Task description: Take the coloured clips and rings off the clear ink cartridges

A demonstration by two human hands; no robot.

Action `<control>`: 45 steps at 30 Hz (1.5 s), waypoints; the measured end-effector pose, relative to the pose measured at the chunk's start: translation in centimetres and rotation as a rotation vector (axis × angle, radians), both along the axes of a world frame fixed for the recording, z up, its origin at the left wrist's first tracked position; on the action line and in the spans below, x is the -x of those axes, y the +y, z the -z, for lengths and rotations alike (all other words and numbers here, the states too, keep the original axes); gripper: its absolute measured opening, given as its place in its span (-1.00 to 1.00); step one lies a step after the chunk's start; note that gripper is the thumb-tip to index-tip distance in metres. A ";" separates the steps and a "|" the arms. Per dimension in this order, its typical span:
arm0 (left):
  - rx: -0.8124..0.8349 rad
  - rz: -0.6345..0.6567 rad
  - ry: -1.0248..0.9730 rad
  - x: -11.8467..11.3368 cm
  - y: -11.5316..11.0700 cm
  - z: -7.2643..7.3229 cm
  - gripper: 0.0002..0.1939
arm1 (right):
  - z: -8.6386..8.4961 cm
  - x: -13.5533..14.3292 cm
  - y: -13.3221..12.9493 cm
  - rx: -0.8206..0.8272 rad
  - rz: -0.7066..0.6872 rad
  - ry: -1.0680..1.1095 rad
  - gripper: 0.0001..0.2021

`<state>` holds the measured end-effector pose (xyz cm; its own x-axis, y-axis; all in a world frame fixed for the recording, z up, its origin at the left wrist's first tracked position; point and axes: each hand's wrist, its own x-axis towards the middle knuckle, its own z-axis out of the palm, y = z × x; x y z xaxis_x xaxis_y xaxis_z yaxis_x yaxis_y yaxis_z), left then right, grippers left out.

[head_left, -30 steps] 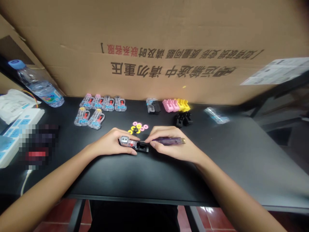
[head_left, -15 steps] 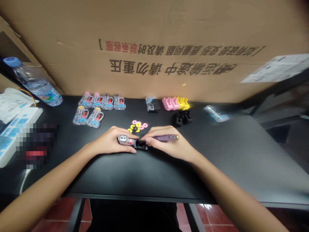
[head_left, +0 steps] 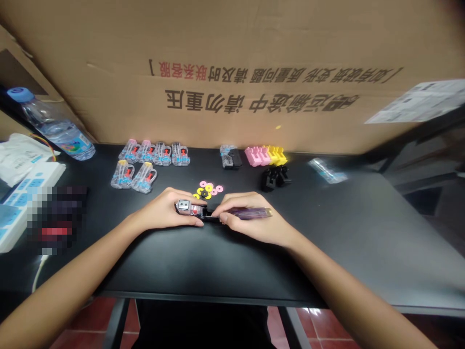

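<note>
My left hand [head_left: 165, 213] grips a small clear device [head_left: 189, 208] with a red part and a black base, pressed on the black table [head_left: 203, 261]. My right hand [head_left: 254, 220] holds a purple translucent screwdriver [head_left: 250, 212] whose tip meets the device's black end. Just behind the hands lie pink, yellow and black washers [head_left: 209, 189].
At the back stand several finished clear devices [head_left: 148, 162], one more clear-black unit [head_left: 230, 157], pink [head_left: 257, 156], yellow [head_left: 276, 155] and black clips [head_left: 274, 177], and a plastic bag [head_left: 327, 170]. A water bottle [head_left: 54, 127] and power strip [head_left: 22, 194] sit left. A cardboard wall [head_left: 232, 63] stands behind.
The device has tilted so its black base is mostly hidden under my fingers. My right hand shifted slightly left along it. The view moved a little.
</note>
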<state>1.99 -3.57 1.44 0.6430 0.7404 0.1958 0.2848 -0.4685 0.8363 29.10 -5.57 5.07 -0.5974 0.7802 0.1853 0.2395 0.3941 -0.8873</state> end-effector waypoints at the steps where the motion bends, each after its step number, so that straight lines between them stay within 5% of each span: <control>1: -0.004 0.001 0.001 0.0 0.0 0.0 -0.54 | 0.1 0.0 0.0 -0.007 -0.006 -0.002 -0.85; 15: -0.109 -0.018 0.038 -0.2 -0.4 0.0 -0.62 | 0.5 0.3 -0.2 -0.012 -0.017 0.029 -0.82; 22: -0.133 -0.025 0.045 0.0 -0.2 0.3 -0.64 | 0.7 1.5 -0.9 0.042 0.164 0.045 -0.71; 30: -0.211 -0.051 0.071 0.0 -0.2 0.4 -0.66 | 1.8 2.3 -1.2 0.348 0.348 0.086 -0.74; 39: -0.295 -0.056 -0.014 0.4 0.1 0.4 -0.47 | 1.4 1.5 -0.4 0.337 0.431 0.157 -0.79; 45: -0.400 -0.312 -0.126 1.4 0.5 -1.1 -0.65 | 1.3 1.1 -0.1 0.219 0.559 0.240 -0.71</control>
<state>0.60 -3.09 2.57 0.3572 0.7441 0.5646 0.3702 -0.6677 0.6458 28.02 -5.68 3.80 -0.0512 0.9966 0.0647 0.1410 0.0713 -0.9874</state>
